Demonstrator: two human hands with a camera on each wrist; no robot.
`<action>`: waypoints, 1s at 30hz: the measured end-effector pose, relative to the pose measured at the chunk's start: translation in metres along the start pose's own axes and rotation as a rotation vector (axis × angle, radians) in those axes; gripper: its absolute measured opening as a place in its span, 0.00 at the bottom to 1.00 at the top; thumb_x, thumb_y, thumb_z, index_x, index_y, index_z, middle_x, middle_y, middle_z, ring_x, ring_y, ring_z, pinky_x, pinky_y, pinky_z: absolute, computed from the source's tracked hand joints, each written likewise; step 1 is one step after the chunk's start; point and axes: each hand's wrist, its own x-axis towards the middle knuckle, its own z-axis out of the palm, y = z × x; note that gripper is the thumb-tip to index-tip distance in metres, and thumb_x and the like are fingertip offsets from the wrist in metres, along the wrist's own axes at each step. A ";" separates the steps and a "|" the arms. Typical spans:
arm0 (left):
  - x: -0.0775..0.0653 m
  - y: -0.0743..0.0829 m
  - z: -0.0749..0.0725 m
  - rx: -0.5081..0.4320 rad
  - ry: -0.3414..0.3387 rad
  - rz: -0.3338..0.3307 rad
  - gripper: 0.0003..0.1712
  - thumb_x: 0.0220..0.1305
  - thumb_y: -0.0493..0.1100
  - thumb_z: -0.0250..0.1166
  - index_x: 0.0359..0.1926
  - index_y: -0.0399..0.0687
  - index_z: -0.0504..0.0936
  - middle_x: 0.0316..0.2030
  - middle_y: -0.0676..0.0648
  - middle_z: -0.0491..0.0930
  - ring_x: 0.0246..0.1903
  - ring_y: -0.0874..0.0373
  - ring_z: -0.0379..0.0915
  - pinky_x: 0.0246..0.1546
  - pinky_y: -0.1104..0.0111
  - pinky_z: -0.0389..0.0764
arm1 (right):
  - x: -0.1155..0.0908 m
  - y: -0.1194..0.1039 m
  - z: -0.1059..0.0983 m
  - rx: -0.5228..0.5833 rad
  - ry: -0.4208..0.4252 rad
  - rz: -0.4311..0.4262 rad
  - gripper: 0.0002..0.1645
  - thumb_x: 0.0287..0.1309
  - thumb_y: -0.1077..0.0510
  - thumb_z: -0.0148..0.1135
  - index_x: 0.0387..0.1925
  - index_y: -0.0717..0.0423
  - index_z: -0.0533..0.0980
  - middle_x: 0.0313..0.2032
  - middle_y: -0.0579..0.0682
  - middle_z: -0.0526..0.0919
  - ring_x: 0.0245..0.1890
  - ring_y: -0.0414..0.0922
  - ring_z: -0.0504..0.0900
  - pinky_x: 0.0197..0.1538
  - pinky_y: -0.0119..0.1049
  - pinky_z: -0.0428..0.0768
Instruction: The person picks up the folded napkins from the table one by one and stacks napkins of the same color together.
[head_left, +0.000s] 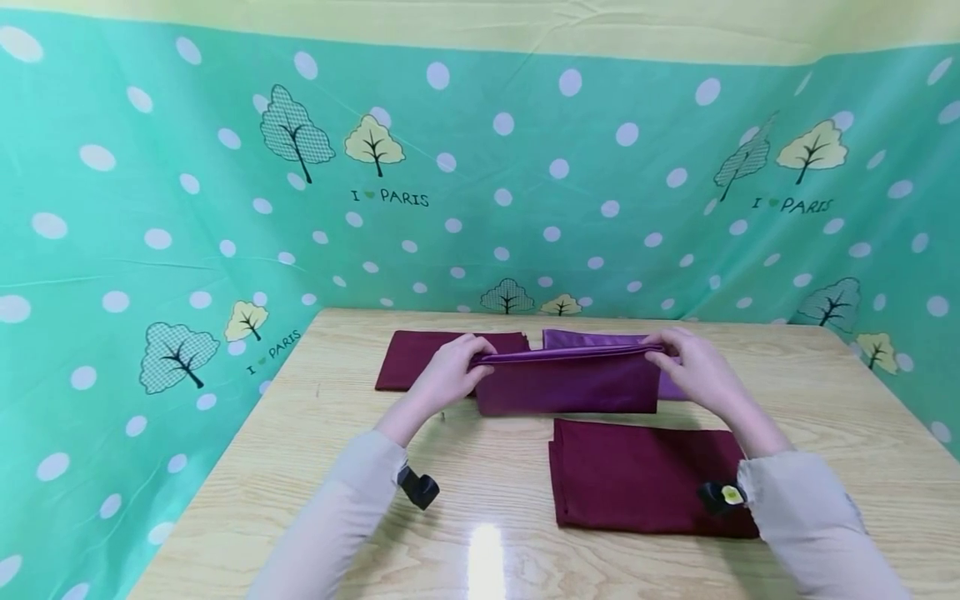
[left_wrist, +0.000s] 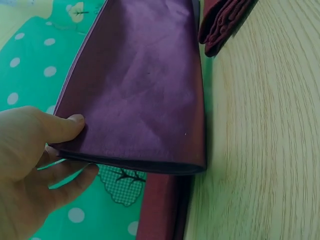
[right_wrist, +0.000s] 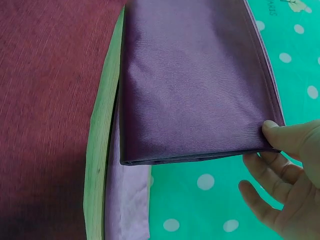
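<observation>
A folded purple cloth (head_left: 567, 386) hangs between both hands, held up by its top edge above the table. The left hand (head_left: 455, 367) pinches its left top corner; in the left wrist view the thumb (left_wrist: 70, 129) lies on the near face and the fingers are behind. At the other top corner the right hand (head_left: 692, 367) pinches the cloth the same way, the thumb (right_wrist: 274, 131) in front. Behind it lies a lighter purple folded cloth (head_left: 592, 338), partly hidden. A folded maroon cloth (head_left: 416, 358) lies behind the left hand, and a second maroon cloth (head_left: 645, 479) lies nearer, under the right forearm.
The cloths lie on a light wooden table (head_left: 337, 500). A green dotted curtain (head_left: 480, 183) with printed trees hangs behind the table and along its sides. Small black devices are strapped at both wrists.
</observation>
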 end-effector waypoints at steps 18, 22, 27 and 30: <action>0.024 0.018 0.006 0.011 -0.042 -0.030 0.12 0.56 0.44 0.65 0.42 0.50 0.78 0.42 0.51 0.79 0.45 0.57 0.74 0.48 0.64 0.73 | 0.001 0.021 -0.013 -0.057 0.053 -0.001 0.12 0.60 0.59 0.54 0.43 0.62 0.76 0.40 0.61 0.78 0.39 0.55 0.76 0.37 0.48 0.72; 0.028 0.019 0.009 0.015 -0.042 -0.012 0.12 0.55 0.44 0.65 0.41 0.49 0.79 0.42 0.51 0.79 0.46 0.56 0.74 0.49 0.63 0.72 | 0.003 0.025 -0.013 -0.052 0.052 0.020 0.14 0.61 0.58 0.54 0.45 0.62 0.74 0.37 0.60 0.79 0.37 0.54 0.76 0.36 0.46 0.72; 0.032 0.020 0.014 0.013 -0.056 0.012 0.12 0.55 0.42 0.65 0.42 0.48 0.79 0.43 0.50 0.79 0.48 0.55 0.73 0.52 0.63 0.70 | 0.003 0.032 -0.013 -0.061 0.069 0.018 0.12 0.59 0.59 0.55 0.43 0.63 0.73 0.33 0.57 0.80 0.33 0.51 0.77 0.32 0.40 0.71; 0.033 0.021 0.016 0.006 -0.054 0.026 0.12 0.55 0.40 0.65 0.43 0.48 0.79 0.43 0.49 0.79 0.48 0.56 0.73 0.52 0.63 0.70 | 0.003 0.035 -0.015 -0.068 0.074 0.017 0.11 0.59 0.60 0.55 0.42 0.63 0.74 0.33 0.58 0.80 0.33 0.51 0.77 0.32 0.39 0.70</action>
